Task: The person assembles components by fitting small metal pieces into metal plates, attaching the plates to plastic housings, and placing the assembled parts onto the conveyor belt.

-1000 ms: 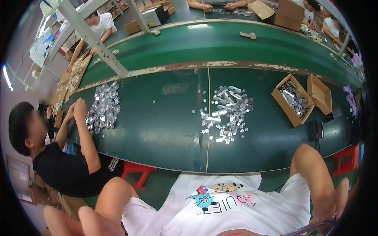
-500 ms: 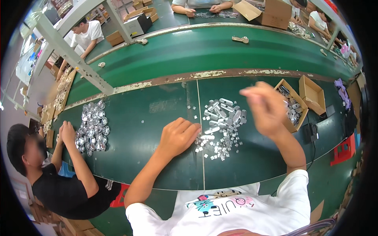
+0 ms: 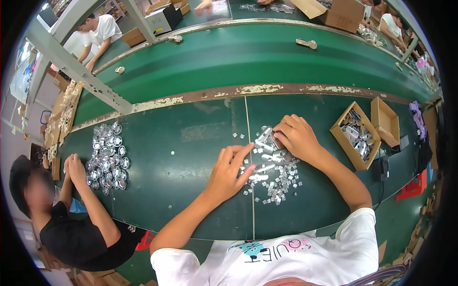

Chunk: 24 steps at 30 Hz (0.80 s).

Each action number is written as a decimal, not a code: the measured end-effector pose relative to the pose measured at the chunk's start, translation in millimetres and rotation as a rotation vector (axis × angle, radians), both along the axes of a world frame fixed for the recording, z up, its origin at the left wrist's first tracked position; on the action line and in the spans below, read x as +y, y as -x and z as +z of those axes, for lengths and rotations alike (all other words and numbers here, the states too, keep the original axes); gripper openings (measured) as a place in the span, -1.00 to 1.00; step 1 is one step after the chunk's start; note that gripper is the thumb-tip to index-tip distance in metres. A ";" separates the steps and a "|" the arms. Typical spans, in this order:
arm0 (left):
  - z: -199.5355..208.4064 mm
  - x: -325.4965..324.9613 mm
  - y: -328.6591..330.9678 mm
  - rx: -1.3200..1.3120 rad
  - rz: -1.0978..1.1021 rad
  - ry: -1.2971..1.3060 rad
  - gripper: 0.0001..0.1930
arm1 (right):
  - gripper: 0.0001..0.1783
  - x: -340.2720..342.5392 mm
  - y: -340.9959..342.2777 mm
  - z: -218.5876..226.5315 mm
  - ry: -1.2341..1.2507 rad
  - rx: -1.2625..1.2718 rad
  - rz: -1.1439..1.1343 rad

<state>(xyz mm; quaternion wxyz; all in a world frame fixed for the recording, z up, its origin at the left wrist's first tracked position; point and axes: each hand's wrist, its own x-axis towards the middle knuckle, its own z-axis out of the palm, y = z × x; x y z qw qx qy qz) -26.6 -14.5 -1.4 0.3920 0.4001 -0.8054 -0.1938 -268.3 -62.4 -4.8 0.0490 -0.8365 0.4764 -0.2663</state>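
Observation:
My right hand [image 3: 299,139] is over the far right of a pile of silver oblong pieces [image 3: 265,167]. Its fingers are curled down on one oblong metal piece [image 3: 276,140], partly hidden beneath them. At the pile's left side is my left hand [image 3: 228,172], thumb and index finger stretched out and apart, with nothing visible between them. Small clear cube-like bits [image 3: 278,190] lie scattered around the oblong pieces, mostly on the near side.
Round clear-and-silver parts [image 3: 107,159] form a heap at left, beside a seated co-worker's hands [image 3: 72,167]. A cardboard box of metal parts [image 3: 335,131] and another cardboard box [image 3: 384,121] stand at right. Beyond the table runs a green conveyor belt [image 3: 214,62] carrying a few parts.
My right hand has come down from the air onto the oblong pieces. My left hand's fingers have spread out beside the pile. Across the belt, a co-worker's hands have moved apart.

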 end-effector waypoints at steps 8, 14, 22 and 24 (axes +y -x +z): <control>13.2 -28.7 16.6 -0.192 -0.089 0.001 -0.66 | -0.89 -3.2 3.2 -9.4 -0.060 -0.139 -0.010; 9.0 -56.3 56.0 -0.226 -0.033 0.191 -0.62 | -0.90 2.5 -1.0 12.7 -0.454 -0.514 -0.034; 9.6 12.9 27.5 0.652 0.015 -0.621 -0.67 | -0.87 22.6 -68.0 23.9 -0.408 -0.873 0.132; 9.0 20.3 14.9 0.689 0.038 -0.632 -0.74 | -0.84 23.4 -89.8 24.9 -0.672 -1.061 0.238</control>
